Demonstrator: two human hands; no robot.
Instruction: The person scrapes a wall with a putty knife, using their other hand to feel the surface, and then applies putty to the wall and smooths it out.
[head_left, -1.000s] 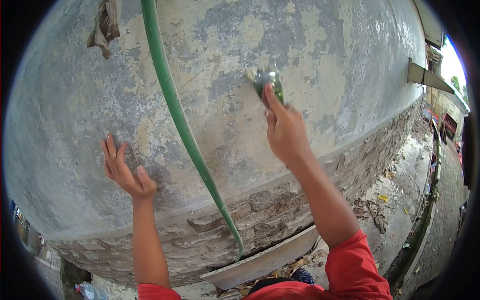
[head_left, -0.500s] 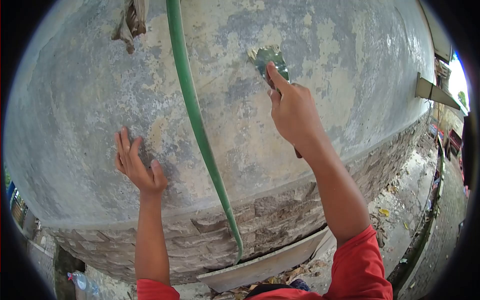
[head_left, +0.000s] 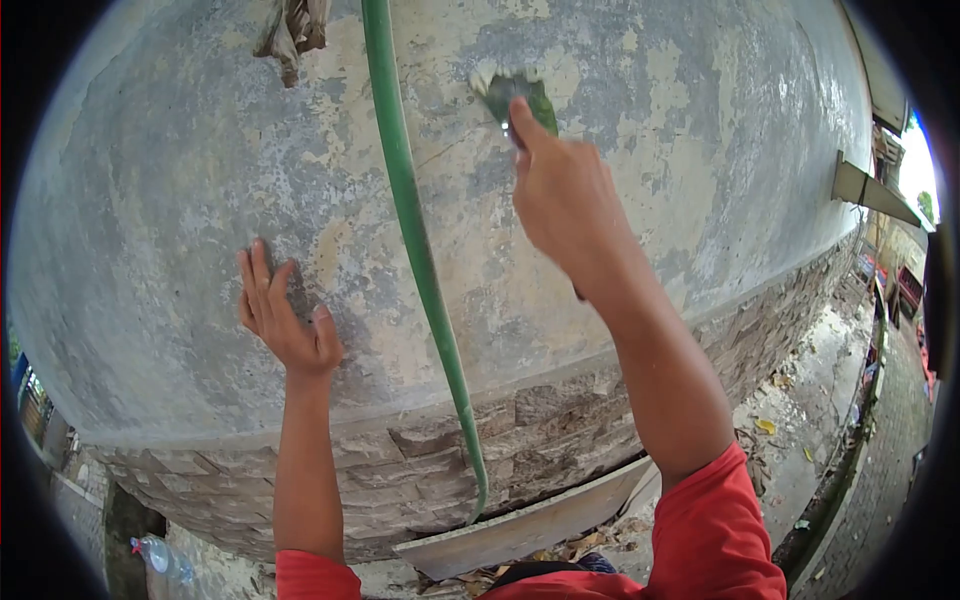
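Outdoor wall [head_left: 300, 180], patchy grey & cream paint peeling, w/ a rough stone band [head_left: 560, 425] along its base. R hand [head_left: 565, 195]: grip clamped on a scraper [head_left: 520, 100], index finger extended along its blade; tool is at upper centre of wall, blade up against the paint, pale flakes at its edge, slightly blurred. L hand [head_left: 285, 320]: holds nothing, fingers apart, set against wall at left, lower than R. Green hose [head_left: 415, 220] runs top to bottom btwn the two hands, curving right, its low end by a flat board [head_left: 525, 525] at foot of wall. Dried leaf [head_left: 292, 35] hangs at top, left of hose. Near left, on ground: clear plastic bottle [head_left: 165, 560]. Right side: concrete strip [head_left: 810, 400] w/ yellow leaf [head_left: 765, 426], paved path [head_left: 880, 470] beyond; bracket [head_left: 870, 190] sticks out from wall, far right.
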